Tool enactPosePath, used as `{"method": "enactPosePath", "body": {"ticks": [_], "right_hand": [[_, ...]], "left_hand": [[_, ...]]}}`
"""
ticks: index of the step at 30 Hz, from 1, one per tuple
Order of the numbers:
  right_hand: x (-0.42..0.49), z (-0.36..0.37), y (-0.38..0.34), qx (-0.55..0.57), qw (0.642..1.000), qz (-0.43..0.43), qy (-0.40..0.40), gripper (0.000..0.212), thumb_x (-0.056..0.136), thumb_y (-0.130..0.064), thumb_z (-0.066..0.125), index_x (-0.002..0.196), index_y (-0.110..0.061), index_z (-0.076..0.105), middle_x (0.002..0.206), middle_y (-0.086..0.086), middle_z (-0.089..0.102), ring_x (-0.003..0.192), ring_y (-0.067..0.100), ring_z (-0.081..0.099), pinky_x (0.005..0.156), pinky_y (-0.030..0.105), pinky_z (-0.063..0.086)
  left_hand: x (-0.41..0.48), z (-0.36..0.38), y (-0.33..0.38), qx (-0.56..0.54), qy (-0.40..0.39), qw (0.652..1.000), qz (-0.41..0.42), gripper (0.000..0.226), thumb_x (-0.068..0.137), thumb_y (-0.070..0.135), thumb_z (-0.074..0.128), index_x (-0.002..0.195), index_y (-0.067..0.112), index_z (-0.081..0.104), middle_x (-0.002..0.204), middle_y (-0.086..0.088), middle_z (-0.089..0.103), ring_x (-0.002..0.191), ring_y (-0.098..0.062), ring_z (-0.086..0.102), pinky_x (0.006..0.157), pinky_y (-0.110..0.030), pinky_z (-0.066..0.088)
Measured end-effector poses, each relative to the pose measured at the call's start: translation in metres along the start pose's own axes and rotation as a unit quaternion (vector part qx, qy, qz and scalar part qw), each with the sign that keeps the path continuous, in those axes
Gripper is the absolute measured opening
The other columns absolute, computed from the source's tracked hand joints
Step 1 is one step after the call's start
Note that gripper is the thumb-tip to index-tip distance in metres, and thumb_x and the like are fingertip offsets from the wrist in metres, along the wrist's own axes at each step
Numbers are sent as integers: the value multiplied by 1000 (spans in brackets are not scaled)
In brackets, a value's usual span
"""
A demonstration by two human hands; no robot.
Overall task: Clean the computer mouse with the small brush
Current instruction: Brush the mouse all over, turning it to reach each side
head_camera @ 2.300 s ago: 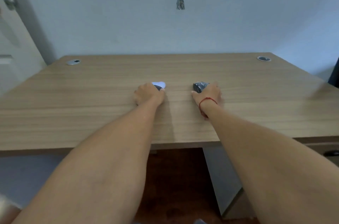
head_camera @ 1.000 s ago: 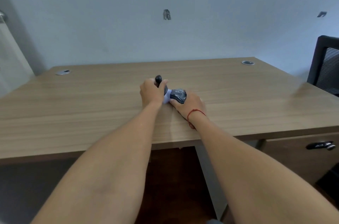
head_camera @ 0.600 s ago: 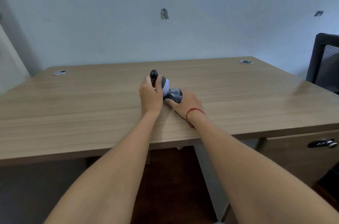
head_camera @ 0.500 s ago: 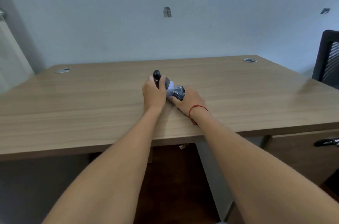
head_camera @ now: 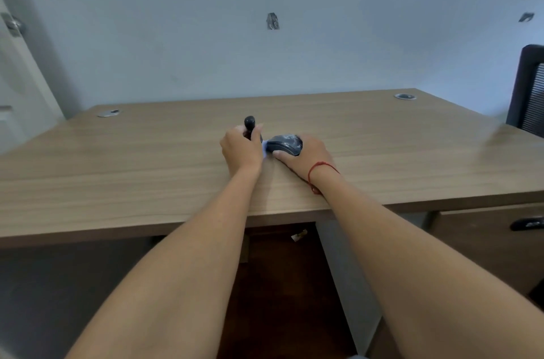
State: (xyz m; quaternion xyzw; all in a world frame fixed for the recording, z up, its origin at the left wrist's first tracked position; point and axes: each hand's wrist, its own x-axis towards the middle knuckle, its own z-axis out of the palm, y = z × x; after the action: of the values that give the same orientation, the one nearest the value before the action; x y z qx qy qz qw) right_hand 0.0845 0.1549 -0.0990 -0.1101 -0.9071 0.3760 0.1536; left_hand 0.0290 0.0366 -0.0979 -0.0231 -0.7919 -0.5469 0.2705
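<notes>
A dark grey computer mouse (head_camera: 287, 144) sits on the wooden desk (head_camera: 147, 164) near its middle. My right hand (head_camera: 306, 156), with a red string at the wrist, grips the mouse from the right and near side. My left hand (head_camera: 242, 149) is closed around the small brush (head_camera: 250, 126). The brush's black rounded handle sticks up above my fingers, and its pale bristles touch the left end of the mouse. Most of the brush is hidden by my fingers.
Two round cable grommets sit at the desk's far corners, one on the left (head_camera: 109, 113) and one on the right (head_camera: 405, 96). A black mesh chair (head_camera: 530, 91) stands at the right edge. A drawer with a dark handle (head_camera: 527, 223) is under the desk at right.
My hands, first apart with the brush and the mouse, came together. Over the last half second the brush head has dropped lower against the mouse's left end.
</notes>
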Motion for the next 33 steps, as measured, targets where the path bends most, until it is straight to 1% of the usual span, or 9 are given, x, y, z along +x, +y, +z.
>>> {"method": "enactPosePath", "body": {"ticks": [3, 7, 9, 12, 18, 23, 26, 29, 33], "right_hand": [[0, -1, 0, -3, 1000, 2, 2, 49, 82, -49, 70, 121, -20, 63, 114, 3, 70, 106, 25, 65, 94, 42, 53], [0, -1, -1, 0, 1000, 3, 2, 49, 80, -54, 70, 116, -22, 65, 110, 3, 70, 103, 25, 66, 93, 43, 53], [0, -1, -2, 2, 1000, 7, 1, 53, 78, -56, 70, 116, -20, 64, 110, 2, 70, 102, 25, 65, 93, 43, 53], [-1, -1, -2, 2, 1000, 9, 2, 52, 80, -51, 71, 120, -20, 63, 114, 3, 69, 106, 25, 65, 95, 43, 53], [-1, -1, -1, 10, 1000, 13, 5, 44, 80, -48, 70, 111, -18, 65, 106, 4, 71, 100, 27, 67, 91, 42, 54], [-3, -2, -3, -8, 1000, -8, 2, 44, 83, -46, 70, 118, -20, 65, 109, 2, 71, 101, 23, 66, 92, 41, 54], [-3, -2, -2, -10, 1000, -6, 4, 40, 83, -45, 68, 113, -19, 66, 108, 3, 71, 100, 25, 66, 91, 41, 54], [-1, 0, -2, -20, 1000, 5, 8, 35, 85, -49, 63, 100, -16, 65, 100, 5, 71, 95, 28, 67, 88, 41, 54], [-1, 0, 0, -20, 1000, -12, 5, 36, 82, -48, 66, 106, -21, 66, 102, 3, 71, 96, 26, 66, 89, 42, 54]], "left_hand": [[0, 1, 4, -10, 17, 1000, -3, 32, 81, 33, 70, 73, 2, 70, 77, -12, 73, 76, -26, 66, 65, -29, 45], [1, 2, 12, -123, 6, 992, -31, 28, 76, 30, 75, 84, 3, 75, 86, -9, 77, 75, -13, 69, 77, -30, 56], [1, 0, 9, -90, -14, 995, -26, 29, 75, 29, 75, 86, 2, 74, 88, -10, 77, 77, -14, 69, 77, -28, 55], [3, -7, 2, -3, -25, 1000, -10, 25, 77, 28, 73, 76, 2, 72, 80, -11, 76, 77, -24, 69, 72, -30, 52], [-4, -2, 17, -78, -33, 996, 37, 28, 83, 29, 68, 85, 2, 71, 88, -13, 76, 85, -22, 71, 81, -34, 57], [-1, 0, 4, 35, -8, 999, 13, 29, 86, 27, 63, 82, -2, 66, 88, -17, 72, 88, -35, 65, 73, -35, 48], [-2, -2, 8, -12, -11, 999, 40, 26, 86, 26, 64, 83, 0, 67, 86, -15, 74, 83, -29, 68, 71, -29, 49], [-11, 0, 15, -71, -46, 993, 85, 21, 85, 25, 66, 85, 4, 71, 84, -11, 75, 77, -17, 70, 67, -14, 50], [-3, 0, 7, 3, -22, 999, 34, 24, 86, 24, 64, 84, -1, 66, 89, -17, 72, 89, -31, 66, 76, -32, 49]]}}
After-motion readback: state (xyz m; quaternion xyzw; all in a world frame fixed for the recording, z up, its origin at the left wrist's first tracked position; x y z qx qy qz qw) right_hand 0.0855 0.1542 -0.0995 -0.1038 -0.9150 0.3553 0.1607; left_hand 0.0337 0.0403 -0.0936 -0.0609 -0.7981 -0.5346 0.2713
